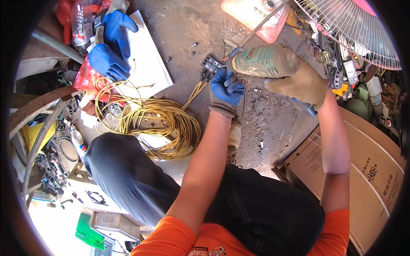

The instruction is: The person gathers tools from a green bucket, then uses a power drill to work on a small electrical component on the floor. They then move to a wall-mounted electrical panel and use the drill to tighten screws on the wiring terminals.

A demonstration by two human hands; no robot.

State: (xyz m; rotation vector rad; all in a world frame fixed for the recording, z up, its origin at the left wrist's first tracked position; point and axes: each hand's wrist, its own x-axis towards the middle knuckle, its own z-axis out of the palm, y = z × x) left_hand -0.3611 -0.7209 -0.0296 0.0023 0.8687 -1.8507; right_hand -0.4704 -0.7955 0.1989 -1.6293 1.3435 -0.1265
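- Fingers of your left hand are curled in, the thumb side at the near edge of a dark metal block; you can't tell from here whether they grip it
- Your right hand, in a tan glove, is closed around the power drill, its green body lying nearly level above your fingers and its nose pointing left, near the block
- The block lies on the floor ahead of your left hand, a yellow cord running up toward it from a coil
- Dark characters and a symbol are printed on your right, on the cardboard box
- A clear bottle at upper left wears a red-and-white label with lettering
- Your orange shirt carries a small print
- Your left forearm reaches almost straight forward; your right elbow is bent, that forearm rising and the wrist turned inward
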